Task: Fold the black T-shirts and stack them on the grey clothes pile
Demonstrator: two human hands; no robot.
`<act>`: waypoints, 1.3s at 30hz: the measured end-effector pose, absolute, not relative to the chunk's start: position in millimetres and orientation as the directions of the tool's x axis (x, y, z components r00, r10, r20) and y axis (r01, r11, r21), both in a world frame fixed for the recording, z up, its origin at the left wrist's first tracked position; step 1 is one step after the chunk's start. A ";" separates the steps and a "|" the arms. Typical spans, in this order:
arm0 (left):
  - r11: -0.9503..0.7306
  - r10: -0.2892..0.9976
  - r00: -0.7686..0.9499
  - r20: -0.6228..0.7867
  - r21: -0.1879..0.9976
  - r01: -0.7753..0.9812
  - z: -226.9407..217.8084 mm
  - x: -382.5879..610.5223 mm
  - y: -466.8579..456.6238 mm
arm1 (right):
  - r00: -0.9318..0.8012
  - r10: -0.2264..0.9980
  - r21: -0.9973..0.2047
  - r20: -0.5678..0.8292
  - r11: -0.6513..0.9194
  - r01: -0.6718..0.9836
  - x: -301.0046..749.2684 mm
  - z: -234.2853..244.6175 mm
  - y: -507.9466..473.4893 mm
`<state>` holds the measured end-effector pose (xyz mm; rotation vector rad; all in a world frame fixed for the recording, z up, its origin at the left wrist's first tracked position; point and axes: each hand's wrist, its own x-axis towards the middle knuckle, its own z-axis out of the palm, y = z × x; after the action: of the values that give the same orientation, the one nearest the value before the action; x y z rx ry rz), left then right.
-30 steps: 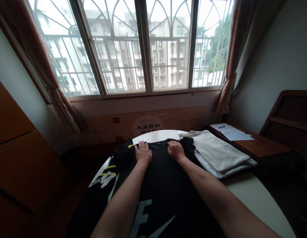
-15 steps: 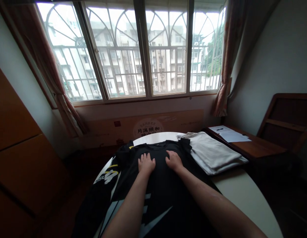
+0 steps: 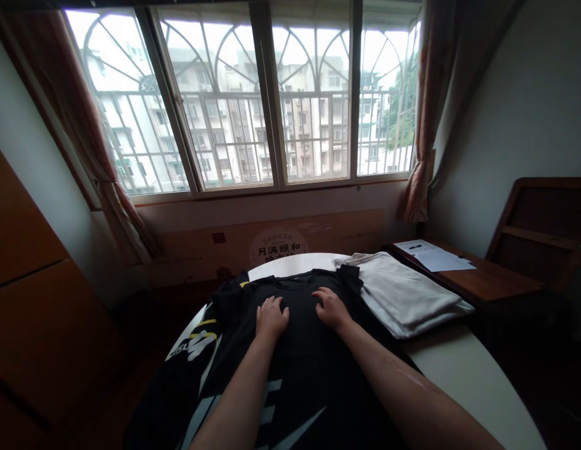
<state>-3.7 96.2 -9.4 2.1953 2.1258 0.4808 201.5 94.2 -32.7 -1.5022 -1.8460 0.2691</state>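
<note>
A black T-shirt (image 3: 300, 350) with a grey swoosh print lies spread on the white round table (image 3: 473, 375), its neckline toward the window. My left hand (image 3: 272, 317) rests on the upper left of the shirt, fingers stretched forward and slightly bent. On the upper right of the shirt lies my right hand (image 3: 332, 307), its fingers apart and pointing inward. Neither hand grips the cloth. To the left, another dark garment (image 3: 178, 381) with yellow stripes and white lettering hangs over the table edge.
Folded light-grey clothes (image 3: 407, 297) lie right of the shirt, partly beside its sleeve. A brown wooden table (image 3: 501, 281) with papers (image 3: 435, 256) stands at the right, near a wooden chair (image 3: 543, 231). An orange-brown cabinet (image 3: 28, 300) is at the left, and a barred window (image 3: 313, 125) lies ahead.
My left hand has shifted slightly left and toward me over the shirt. My right hand stays nearly in place with its fingers a little more spread. The view has tilted slightly.
</note>
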 end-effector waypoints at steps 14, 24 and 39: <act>-0.098 0.969 0.004 0.248 0.367 0.925 -3.9 -11.9 94.4 | -0.225 0.901 -0.526 0.371 0.404 0.748 201.2 -34.0 89.1; -0.059 0.994 0.040 0.102 0.192 0.980 -8.2 -5.8 89.2 | -0.257 0.932 -0.433 0.257 0.349 0.831 195.8 -29.8 82.8; 0.017 1.000 -0.017 -0.005 0.133 0.991 -9.0 -2.4 89.4 | -0.214 0.977 -0.317 0.026 0.211 0.925 188.6 -27.0 78.4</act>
<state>-2.4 89.4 -9.0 2.1323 2.1687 0.1396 188.6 78.4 -27.0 -1.8133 -2.2627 0.3439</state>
